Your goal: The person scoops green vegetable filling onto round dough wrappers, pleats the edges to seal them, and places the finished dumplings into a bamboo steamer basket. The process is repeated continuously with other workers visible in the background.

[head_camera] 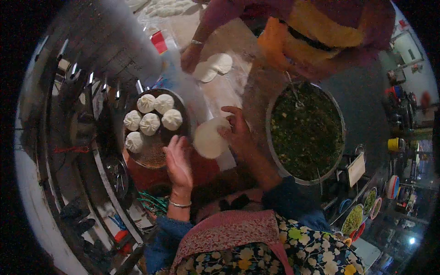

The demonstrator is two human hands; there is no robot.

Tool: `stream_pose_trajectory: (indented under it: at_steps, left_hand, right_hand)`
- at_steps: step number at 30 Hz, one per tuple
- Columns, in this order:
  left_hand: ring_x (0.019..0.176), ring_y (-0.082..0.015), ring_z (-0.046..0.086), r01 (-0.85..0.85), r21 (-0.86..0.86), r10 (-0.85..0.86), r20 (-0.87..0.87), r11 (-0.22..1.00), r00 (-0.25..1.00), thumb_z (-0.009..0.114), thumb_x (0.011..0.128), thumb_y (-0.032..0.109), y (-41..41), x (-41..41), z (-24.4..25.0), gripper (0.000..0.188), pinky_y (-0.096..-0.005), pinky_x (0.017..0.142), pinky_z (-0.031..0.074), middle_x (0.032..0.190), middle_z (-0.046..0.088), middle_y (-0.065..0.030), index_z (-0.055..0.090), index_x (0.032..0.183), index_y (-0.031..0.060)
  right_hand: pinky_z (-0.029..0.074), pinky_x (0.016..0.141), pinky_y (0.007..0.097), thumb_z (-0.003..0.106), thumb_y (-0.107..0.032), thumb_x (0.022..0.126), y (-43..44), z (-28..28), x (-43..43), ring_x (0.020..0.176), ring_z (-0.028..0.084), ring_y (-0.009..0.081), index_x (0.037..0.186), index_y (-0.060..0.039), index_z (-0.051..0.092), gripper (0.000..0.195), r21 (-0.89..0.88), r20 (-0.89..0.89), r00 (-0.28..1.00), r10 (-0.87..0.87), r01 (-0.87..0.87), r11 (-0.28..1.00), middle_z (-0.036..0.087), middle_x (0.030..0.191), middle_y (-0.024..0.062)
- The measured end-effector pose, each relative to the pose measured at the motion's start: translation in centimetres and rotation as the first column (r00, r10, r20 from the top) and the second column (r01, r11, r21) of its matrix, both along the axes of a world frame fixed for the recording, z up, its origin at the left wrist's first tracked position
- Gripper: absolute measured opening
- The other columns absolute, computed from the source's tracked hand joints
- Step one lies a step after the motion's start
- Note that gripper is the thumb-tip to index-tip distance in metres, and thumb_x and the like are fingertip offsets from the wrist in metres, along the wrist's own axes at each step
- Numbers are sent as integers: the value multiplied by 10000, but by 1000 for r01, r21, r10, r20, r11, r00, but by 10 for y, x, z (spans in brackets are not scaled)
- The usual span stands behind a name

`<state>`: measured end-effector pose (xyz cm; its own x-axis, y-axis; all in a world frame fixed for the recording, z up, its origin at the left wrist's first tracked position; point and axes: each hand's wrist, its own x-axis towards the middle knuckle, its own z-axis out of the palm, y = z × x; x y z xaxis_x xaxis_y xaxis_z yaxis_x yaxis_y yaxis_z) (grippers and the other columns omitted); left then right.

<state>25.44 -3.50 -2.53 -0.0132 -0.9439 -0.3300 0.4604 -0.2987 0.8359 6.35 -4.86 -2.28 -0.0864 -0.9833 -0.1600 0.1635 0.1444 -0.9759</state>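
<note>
Between the fingers and thumb of my right hand [237, 129] is a round dough wrapper [210, 138], held by its right edge above the tabletop. My left hand [179, 164], palm turned inward and holding nothing, hovers at the right front rim of a round steamer tray [147, 156]. Several pleated buns [150, 124] sit in that tray, mostly in its far half. To the right of my right forearm stands a wide metal basin [271, 151] of chopped green filling [304, 137], with a spoon [293, 87] at its far side.
Across the table, a co-worker's hand [190, 61] is beside two flat dough wrappers [213, 67] on the floured surface [237, 80]. Pieces of dough [168, 8] lie at the far end. Shelving [99, 161] runs along the left. Bowls of greens [354, 220] stand at lower right.
</note>
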Motion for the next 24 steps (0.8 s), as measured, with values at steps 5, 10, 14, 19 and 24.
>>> stream_pose_trajectory:
  at_steps: [5,10,14,19,24]
  left_hand:
    - [1170,-276,451,356,194,-188,-574,914,797,281,850,679,30,-48,33,786,-427,984,360,1329,425,-119,374,1326,60]
    - [1213,-297,414,586,62,-270,-845,808,462,397,883,548,56,-120,38,644,-443,1011,342,1315,446,-134,393,1316,71]
    - [1186,-304,449,727,23,-392,-830,687,397,412,903,447,68,-146,32,561,-456,976,388,1303,451,-144,387,1312,63]
    - [1125,-307,506,618,277,-527,-338,736,780,486,892,297,82,-162,42,470,-459,921,442,1228,503,-144,405,1279,44]
    - [1021,-274,566,603,401,-545,-262,690,797,485,894,208,94,-179,39,379,-431,850,488,1127,559,-118,445,1231,38]
  right_hand:
    - [448,796,351,592,-17,772,49,58,-16,892,531,226,1221,-107,397,498,-122,-408,910,-75,27,992,474,1048,115]
    - [458,774,359,575,-36,799,111,44,-65,885,547,260,1192,-92,424,425,-129,-723,662,-201,156,979,479,1019,131]
    - [460,742,381,569,-93,824,190,61,-124,866,546,293,1185,-79,440,383,-160,-769,515,-378,418,894,480,1006,140]
    - [467,710,406,569,-171,845,286,49,-166,815,569,321,1209,-74,416,407,-80,-927,249,-281,599,797,500,1027,166]
    - [466,684,454,530,-223,869,280,27,-155,854,589,361,1216,-77,390,402,-25,-923,300,-241,577,816,583,947,180]
